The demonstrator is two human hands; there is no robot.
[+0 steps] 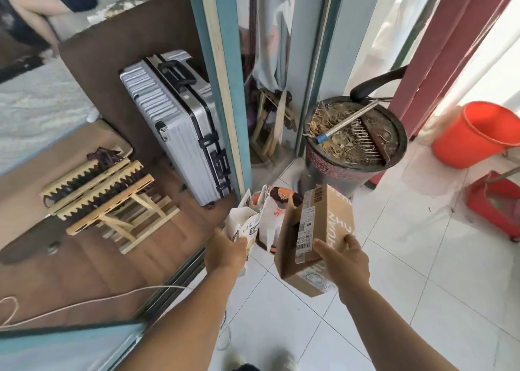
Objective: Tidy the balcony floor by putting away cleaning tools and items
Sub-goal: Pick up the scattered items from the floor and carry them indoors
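White balcony floor tiles [394,258] meet a sliding-door track, with wooden flooring beyond. Above the tiles, the right hand [344,261] grips a cardboard box [315,235] from its side, fingers wrapped on it. The left hand [225,252] pinches crumpled paper bags [253,218] just beside the box. Near the door frame stands a soil-filled planter [356,142]; an orange bucket [475,137] sits by the red curtain.

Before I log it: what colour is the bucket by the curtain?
Orange-red bucket, clearest in the head view.
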